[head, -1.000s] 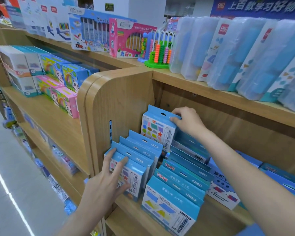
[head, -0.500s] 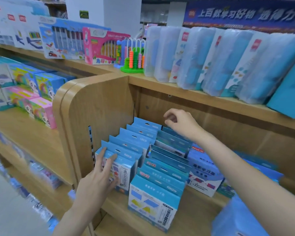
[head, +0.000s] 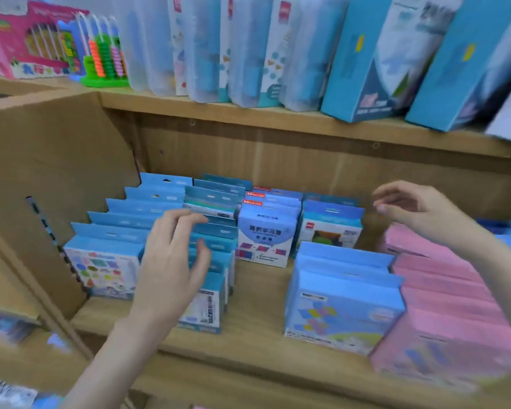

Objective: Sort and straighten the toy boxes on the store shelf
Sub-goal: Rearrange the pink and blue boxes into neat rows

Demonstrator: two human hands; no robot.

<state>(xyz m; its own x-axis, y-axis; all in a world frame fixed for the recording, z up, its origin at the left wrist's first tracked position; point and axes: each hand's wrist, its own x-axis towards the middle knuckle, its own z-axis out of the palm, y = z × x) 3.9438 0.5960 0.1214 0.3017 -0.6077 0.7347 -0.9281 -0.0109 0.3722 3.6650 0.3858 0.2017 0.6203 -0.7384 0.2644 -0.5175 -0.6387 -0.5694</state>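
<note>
Blue toy boxes (head: pixel 112 231) in rows on wooden shelf (head: pixel 248 326); left hand (head: pixel 171 261) centre frame, right hand (head: pixel 419 214) right of frame, both loosely open, holding nothing.

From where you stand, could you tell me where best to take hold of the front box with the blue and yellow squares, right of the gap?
I would take the front box by its raised top flap, coming from above and the front. It stands upright at the head of its row with its face clear; pink boxes crowd its right side, so a side grip looks awkward. The right hand is nearest.
</note>
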